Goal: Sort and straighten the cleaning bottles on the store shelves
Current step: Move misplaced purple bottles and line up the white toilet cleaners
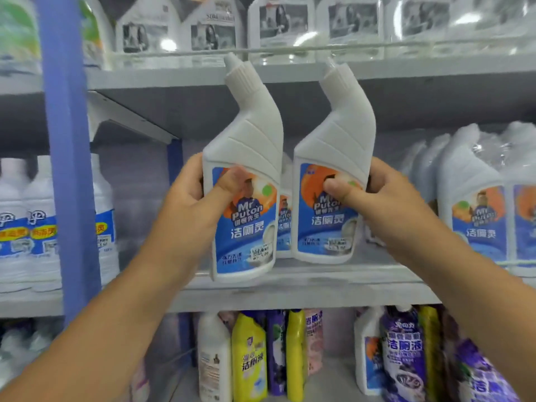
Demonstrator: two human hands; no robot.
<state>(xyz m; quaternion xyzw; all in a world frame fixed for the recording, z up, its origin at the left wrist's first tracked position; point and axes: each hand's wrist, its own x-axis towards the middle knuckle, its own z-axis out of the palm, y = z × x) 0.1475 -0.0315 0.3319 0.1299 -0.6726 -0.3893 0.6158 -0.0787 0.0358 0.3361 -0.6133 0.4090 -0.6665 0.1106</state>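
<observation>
Two white angled-neck toilet-cleaner bottles held up side by side in front of the middle shelf [304, 278], both upright with necks slanting up and to the left. Left hand [197, 195] wrapped round the left bottle [246, 169] from its left side, thumb pressed across the blue-and-orange label, fingers curled behind. Right hand [374, 195] gripping the right bottle [333, 158] from its right side, thumb likewise on the label (fingers hidden behind the body). Left bottle's base hanging at the shelf's front edge; right bottle's base a little higher and further back, whether touching the shelf unclear. A third matching bottle [284, 219] standing between and behind the two. More of the same kind [478, 204] wrapped in clear film toward the shelf's right end. Yellow and purple bottles [249, 358] on the shelf below.
</observation>
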